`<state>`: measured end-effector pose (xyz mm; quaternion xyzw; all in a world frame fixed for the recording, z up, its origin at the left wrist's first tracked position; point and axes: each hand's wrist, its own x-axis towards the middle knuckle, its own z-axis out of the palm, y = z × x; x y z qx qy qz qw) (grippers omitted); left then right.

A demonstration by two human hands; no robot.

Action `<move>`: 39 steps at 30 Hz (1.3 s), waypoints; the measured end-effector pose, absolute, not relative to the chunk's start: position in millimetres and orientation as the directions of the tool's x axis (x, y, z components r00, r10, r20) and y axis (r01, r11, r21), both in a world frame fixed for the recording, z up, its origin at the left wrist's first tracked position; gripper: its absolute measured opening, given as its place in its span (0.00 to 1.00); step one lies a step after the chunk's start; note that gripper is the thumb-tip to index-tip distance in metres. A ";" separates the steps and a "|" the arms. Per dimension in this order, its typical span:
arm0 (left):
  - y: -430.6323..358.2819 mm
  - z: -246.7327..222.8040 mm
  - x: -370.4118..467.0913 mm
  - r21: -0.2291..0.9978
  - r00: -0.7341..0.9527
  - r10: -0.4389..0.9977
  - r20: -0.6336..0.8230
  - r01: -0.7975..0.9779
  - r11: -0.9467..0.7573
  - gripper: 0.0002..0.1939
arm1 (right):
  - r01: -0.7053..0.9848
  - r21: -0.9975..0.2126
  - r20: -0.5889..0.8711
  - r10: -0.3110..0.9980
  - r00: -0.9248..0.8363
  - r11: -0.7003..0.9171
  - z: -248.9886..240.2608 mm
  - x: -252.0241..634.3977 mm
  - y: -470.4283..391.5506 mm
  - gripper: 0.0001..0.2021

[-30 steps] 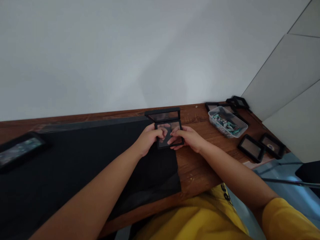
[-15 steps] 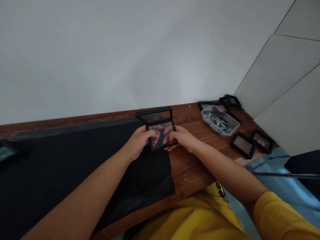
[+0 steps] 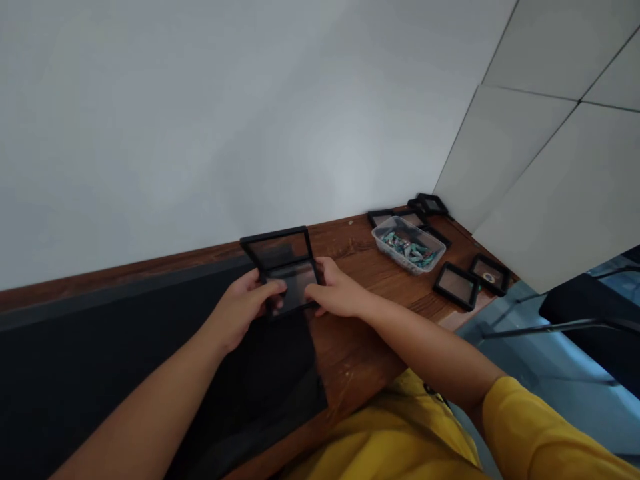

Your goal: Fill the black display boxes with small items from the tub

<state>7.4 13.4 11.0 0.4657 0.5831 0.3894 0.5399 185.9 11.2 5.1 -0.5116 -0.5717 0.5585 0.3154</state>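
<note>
A black-rimmed display case with clear film panels [image 3: 295, 280] stands opened on its hinge between my hands, its lid [image 3: 280, 248] tilted up toward the wall. My left hand [image 3: 253, 300] grips the left edge of the lower half, thumb lying over the clear film. At the right edge, my right hand [image 3: 333, 288] holds the same half, its thumb at the film and its other fingers partly hidden around the frame. The case is over the edge of a black mat [image 3: 260, 373]. I see nothing inside it.
To the right, a clear plastic tub [image 3: 425, 267] holds many small teal pieces. Several black cases lie around it, including one [image 3: 456, 285] near the table's right edge and another [image 3: 490, 273] with a small round item. A wall rises behind the wooden table [image 3: 350, 360].
My view has turned right, so the case, hands and tub appear further left. My thumbs have shifted outward on the film, and the lid stands a little wider open.
</note>
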 end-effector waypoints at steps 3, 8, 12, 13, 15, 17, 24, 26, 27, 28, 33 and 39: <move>14.9 10.7 8.1 0.952 0.018 0.967 -0.255 0.183 0.247 0.23 | 0.345 -0.938 -0.053 0.961 -0.270 0.045 13.8 199.9 8.4 0.23; 15.1 6.9 7.9 0.942 0.046 0.975 -0.219 0.271 0.198 0.30 | 0.565 -0.805 0.077 0.977 -0.199 0.179 66.7 269.1 5.2 0.16; 13.9 4.1 7.6 0.841 -0.017 0.995 -0.102 0.532 0.095 0.34 | 0.867 -0.476 0.170 0.983 -0.076 0.149 98.8 342.8 22.6 0.15; 13.7 3.7 7.8 0.807 -0.018 0.997 -0.071 0.587 0.068 0.35 | 0.910 -0.397 0.093 0.991 -0.093 0.122 100.8 356.3 28.5 0.17; 13.3 2.8 8.2 0.758 0.020 0.999 -0.039 0.652 0.017 0.35 | 0.948 -0.271 -0.075 0.978 -0.194 0.167 98.0 373.9 38.7 0.23; 13.3 1.4 7.7 0.734 0.084 0.996 -0.041 0.679 -0.027 0.34 | 0.954 -0.198 -0.193 0.945 -0.263 0.225 89.0 380.3 45.6 0.27; 13.8 -4.6 2.0 0.692 0.188 0.980 -0.057 0.715 -0.097 0.31 | 0.961 -0.164 -0.222 0.941 -0.257 0.224 56.0 377.7 58.2 0.25; 12.4 -4.3 2.5 0.686 0.197 0.979 -0.048 0.719 -0.111 0.28 | 0.958 -0.172 -0.176 0.949 -0.260 0.231 53.8 380.3 60.4 0.21; 11.6 -3.7 3.1 0.685 0.200 0.979 -0.041 0.719 -0.118 0.27 | 0.955 -0.179 -0.151 0.953 -0.264 0.237 54.3 382.2 61.1 0.19; 11.0 -3.0 3.8 0.683 0.202 0.979 -0.034 0.719 -0.124 0.27 | 0.952 -0.187 -0.125 0.955 -0.268 0.242 55.5 384.4 61.6 0.18; 11.3 -1.9 4.8 0.676 0.198 0.980 -0.032 0.726 -0.125 0.29 | 0.935 -0.247 0.023 0.966 -0.256 0.254 66.2 395.8 62.6 0.13; 13.3 -8.2 3.0 0.691 0.196 0.981 0.000 0.709 -0.142 0.30 | 0.911 -0.327 0.191 0.962 -0.195 0.250 66.4 398.4 59.9 0.10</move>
